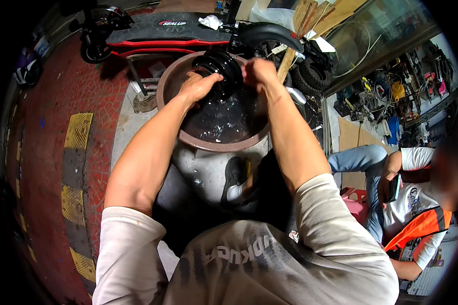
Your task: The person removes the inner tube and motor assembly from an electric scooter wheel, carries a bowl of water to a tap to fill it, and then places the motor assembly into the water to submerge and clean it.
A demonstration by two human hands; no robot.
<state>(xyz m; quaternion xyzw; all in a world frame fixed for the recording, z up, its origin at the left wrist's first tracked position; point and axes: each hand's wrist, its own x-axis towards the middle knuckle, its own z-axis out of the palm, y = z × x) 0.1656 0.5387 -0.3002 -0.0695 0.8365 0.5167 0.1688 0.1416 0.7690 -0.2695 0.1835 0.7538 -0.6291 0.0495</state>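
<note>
Over the far part of a round brown basin (224,146) is a wet, black, round part with curved ridges, which looks like a small wheel (224,66). My left hand (198,87) grips its near left side, the thumb pointing right across it and the other fingers partly hidden. At its right side my right hand (259,72) is closed, with curled fingers against the edge; their tips are hidden. Dark water (219,119) with bright reflections and white specks lies in the basin below.
A black and red electric scooter (163,33) stands beyond the basin. Wood strips (310,18) and a loose tyre (314,73) are at the far right. A person in an orange vest (417,229) sits at right, holding a phone, near cluttered tools (392,96).
</note>
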